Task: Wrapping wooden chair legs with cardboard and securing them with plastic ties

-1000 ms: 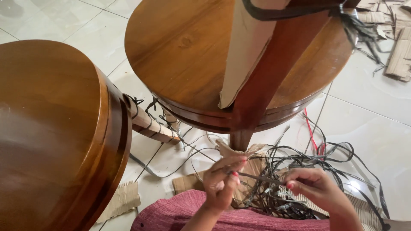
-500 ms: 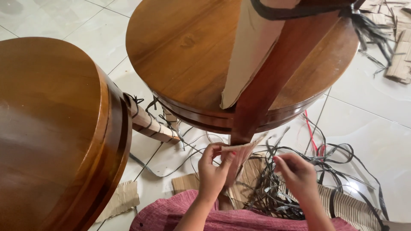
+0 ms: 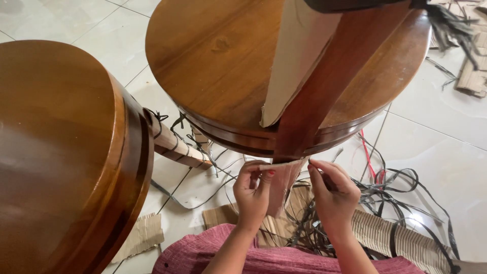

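Both hands are on the cardboard wrap (image 3: 280,190) at the lower end of the table leg (image 3: 329,86), around 6 o'clock in the frame, just under the rim of the round table top (image 3: 218,61).

Left hand (image 3: 252,192): fingers curled, thumb and fingertips pinched on the top left edge of the cardboard wrap. Holding it.

Right hand (image 3: 332,192): fingers close together, tips on the top right edge of the same cardboard wrap, at about 3 o'clock from the left hand. Narrow grip; contact looks like a pinch, but the thumb is hidden, so I can't confirm a full clamp.

The cardboard wrap is brown and corrugated. It hangs from the leg between the two hands, with its top edge level with the fingertips.

The table leg runs up toward 1 o'clock. A paler sheet of paper wrap (image 3: 299,56) lies against its left side, with a torn lower edge.

At 9 o'clock is a second round table top (image 3: 61,152), dark glossy wood. One of its legs (image 3: 175,147) sticks out toward the centre, bound in cardboard and black strap.

On the tiled floor (image 3: 101,35) at 4 to 5 o'clock there's a tangle of black plastic straps (image 3: 406,193) with one red strand (image 3: 366,152) in it. Flat corrugated cardboard pieces (image 3: 385,236) sit under and beside the tangle. More cardboard scrap (image 3: 144,236) lies at 7 o'clock and at 2 o'clock near the frame edge.

Pink-red clothing (image 3: 203,253) shows along the bottom edge, under both forearms.
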